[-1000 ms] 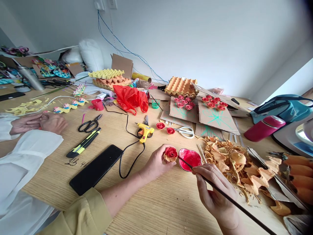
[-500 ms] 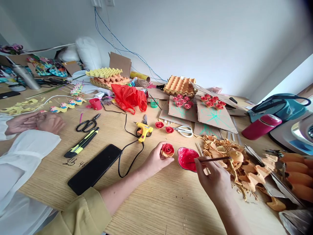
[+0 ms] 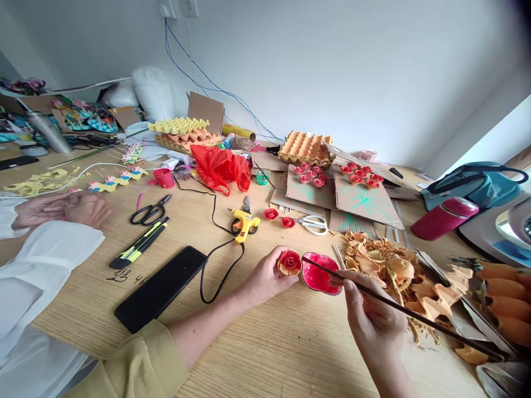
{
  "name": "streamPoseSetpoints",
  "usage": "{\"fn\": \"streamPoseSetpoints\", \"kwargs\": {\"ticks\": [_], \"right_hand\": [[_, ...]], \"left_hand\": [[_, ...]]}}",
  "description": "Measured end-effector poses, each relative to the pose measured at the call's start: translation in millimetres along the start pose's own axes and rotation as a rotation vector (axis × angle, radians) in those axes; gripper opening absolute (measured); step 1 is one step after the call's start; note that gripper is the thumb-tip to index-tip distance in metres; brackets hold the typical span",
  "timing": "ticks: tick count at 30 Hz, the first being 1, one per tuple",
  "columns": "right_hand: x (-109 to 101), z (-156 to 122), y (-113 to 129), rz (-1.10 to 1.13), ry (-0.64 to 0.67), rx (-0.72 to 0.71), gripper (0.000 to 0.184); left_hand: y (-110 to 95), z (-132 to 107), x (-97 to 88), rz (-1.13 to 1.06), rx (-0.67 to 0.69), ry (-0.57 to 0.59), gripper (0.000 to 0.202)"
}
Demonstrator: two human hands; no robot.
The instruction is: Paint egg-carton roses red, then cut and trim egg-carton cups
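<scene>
My left hand (image 3: 265, 276) is closed round a small egg-carton rose (image 3: 289, 262), red on top and orange beneath, held just above the wooden table (image 3: 257, 354). My right hand (image 3: 371, 318) pinches a long thin dark paintbrush (image 3: 398, 308); its tip points at the rose, passing over a small dish of red paint (image 3: 318, 275) that sits right of the rose.
A yellow glue gun (image 3: 244, 221) with black cord, black phone (image 3: 160, 287), utility knife (image 3: 139, 249) and scissors (image 3: 150, 210) lie to the left. Egg-carton scraps (image 3: 398, 271) pile at right. Finished roses sit on cardboard (image 3: 360, 196) behind. Another person's folded hands (image 3: 62, 207) rest far left.
The brush was dipped flat into the paint dish half a second ago; now my right hand has swung it so its tip points back at the rose, which has stayed almost in place.
</scene>
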State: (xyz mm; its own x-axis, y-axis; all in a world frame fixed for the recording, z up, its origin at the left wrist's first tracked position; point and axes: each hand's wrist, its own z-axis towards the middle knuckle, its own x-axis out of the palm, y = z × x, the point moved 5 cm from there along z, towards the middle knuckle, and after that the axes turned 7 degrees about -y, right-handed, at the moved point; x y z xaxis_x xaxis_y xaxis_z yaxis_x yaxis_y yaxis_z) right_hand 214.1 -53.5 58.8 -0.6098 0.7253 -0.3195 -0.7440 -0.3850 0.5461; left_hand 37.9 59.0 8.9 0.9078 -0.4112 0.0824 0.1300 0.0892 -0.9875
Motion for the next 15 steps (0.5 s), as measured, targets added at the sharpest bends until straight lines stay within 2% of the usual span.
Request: {"fn": "streamPoseSetpoints", "kwargs": {"ticks": [9,12,15], "right_hand": [[4,8,15,-0.018,0.040,-0.099,0.009],[3,7,15,0.006,0.068,-0.091,0.010],[1,4,10,0.007,0.033,-0.063,0.010]], "left_hand": [[-1,0,-1.7,-0.018,-0.002,-0.005,0.040],[0,1,-2.7,-0.022,-0.007,-0.004,0.041],[-2,0,-2.3,-0.027,-0.017,-0.007,0.044]]}}
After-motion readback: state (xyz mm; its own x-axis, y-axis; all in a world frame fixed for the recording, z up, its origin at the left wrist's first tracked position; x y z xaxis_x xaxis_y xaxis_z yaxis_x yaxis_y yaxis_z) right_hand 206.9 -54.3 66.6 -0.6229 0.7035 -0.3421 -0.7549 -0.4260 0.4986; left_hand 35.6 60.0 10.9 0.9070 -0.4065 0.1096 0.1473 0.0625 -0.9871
